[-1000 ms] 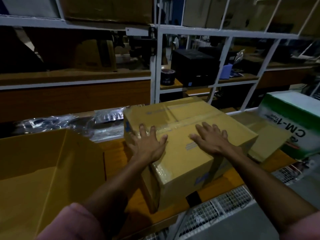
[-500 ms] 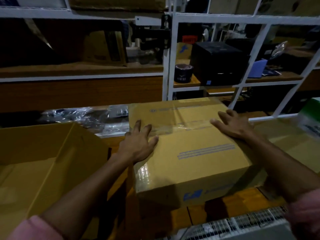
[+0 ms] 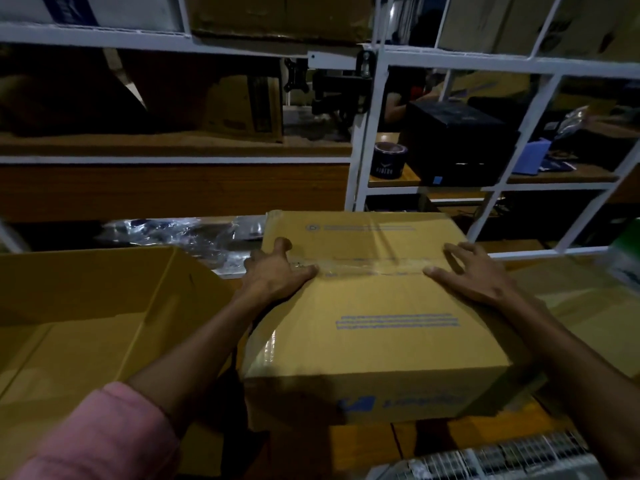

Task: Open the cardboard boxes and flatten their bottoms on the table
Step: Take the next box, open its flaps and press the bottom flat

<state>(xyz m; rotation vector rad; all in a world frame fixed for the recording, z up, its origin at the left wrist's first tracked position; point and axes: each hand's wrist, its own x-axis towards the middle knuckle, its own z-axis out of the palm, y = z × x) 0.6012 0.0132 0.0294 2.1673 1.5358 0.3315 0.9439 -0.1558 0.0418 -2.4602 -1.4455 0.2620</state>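
Taped cardboard box (image 3: 377, 313) lying on the surface (image 3: 367, 445) beneath both hands, a clear tape strip (image 3: 374, 266) running across its upper face between them; judged assembled and under pressing. Open box (image 3: 79, 327) to the left of the left hand (image 3: 277, 275); how many boxes remain cannot be told. Left hand at the box's left edge, fingers spread and flat, thumb on the tape. Right hand (image 3: 471, 271) at the right edge, fingers extended, palm down. Neither hand grips anything.
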